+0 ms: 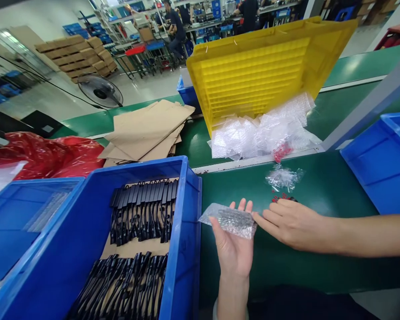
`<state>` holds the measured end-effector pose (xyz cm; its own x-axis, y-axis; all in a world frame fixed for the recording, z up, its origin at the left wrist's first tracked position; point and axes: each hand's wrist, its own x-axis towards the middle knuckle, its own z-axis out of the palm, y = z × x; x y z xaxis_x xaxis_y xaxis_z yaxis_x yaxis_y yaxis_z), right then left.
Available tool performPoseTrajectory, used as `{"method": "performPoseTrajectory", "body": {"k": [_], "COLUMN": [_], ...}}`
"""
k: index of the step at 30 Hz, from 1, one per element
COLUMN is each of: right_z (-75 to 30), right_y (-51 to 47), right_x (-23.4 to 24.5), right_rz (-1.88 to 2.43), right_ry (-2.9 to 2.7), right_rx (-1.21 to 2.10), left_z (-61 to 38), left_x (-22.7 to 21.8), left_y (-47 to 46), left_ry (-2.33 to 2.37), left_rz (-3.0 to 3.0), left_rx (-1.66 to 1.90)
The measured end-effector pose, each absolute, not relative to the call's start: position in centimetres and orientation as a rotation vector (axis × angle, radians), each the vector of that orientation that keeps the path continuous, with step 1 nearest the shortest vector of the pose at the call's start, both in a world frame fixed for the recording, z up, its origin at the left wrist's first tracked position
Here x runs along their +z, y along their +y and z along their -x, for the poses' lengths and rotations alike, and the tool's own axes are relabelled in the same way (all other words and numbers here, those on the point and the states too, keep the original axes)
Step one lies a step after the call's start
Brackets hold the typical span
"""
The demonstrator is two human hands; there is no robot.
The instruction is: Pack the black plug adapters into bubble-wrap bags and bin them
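My left hand (235, 251) is palm up, its thumb pressing a clear bubble-wrap bag (235, 220) against the fingers. Something dark shows through the bag, but its shape is blurred. My right hand (288, 222) is palm down with its fingers curled; one fingertip meets the right end of the bag. What those fingers hold, if anything, is hidden. Small red rings (284, 195) lie just beyond the right knuckles, partly covered by the hand. Farther back on the green bench is a small crumpled clear plastic bag (284, 178).
At left, a blue bin (186, 213) holds rows of black cabled parts (143, 209). Cardboard sheets (146, 129) lie behind it, beside red plastic (66, 155). Bubble-wrap bags (253, 138) spill from a tilted yellow crate (253, 80). Another blue bin (383, 155) stands right.
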<state>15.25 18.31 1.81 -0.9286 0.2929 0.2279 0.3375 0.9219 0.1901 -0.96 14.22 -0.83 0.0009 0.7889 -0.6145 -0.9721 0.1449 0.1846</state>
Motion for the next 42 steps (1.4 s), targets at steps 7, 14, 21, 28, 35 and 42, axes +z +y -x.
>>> {"method": "performPoseTrajectory", "body": {"k": [7,14,21,28,35,42], "right_z": [-16.2,-17.9,-17.8,-18.0,-18.0,-18.0], "right_y": [16.1,15.3,15.2,15.1,15.2,15.2], "right_x": [3.8,4.9,5.0,4.4,4.3,4.4], "right_rz": [0.352,0.331,0.293,0.193,0.178,0.180], "right_ry": [-2.961,-2.889,-2.756,-2.718,-2.688,-2.685], "right_rx": [-0.331,-0.133,-0.198,-0.259,-0.263,-0.251], "left_z": [3.7,4.5,4.4,4.6,4.4,4.1], "left_x": [-0.5,0.3,0.6,0.5,1.0,1.4], "left_y": [15.1,15.1,14.5,13.9,13.8,13.7], "left_ry": [0.702,0.617,0.544,0.463,0.481,0.522], "left_rz": [0.463,0.395,0.245,0.064,-0.084,-0.120], "left_rx": [1.485,1.537,1.571,1.609,1.681,1.700]}}
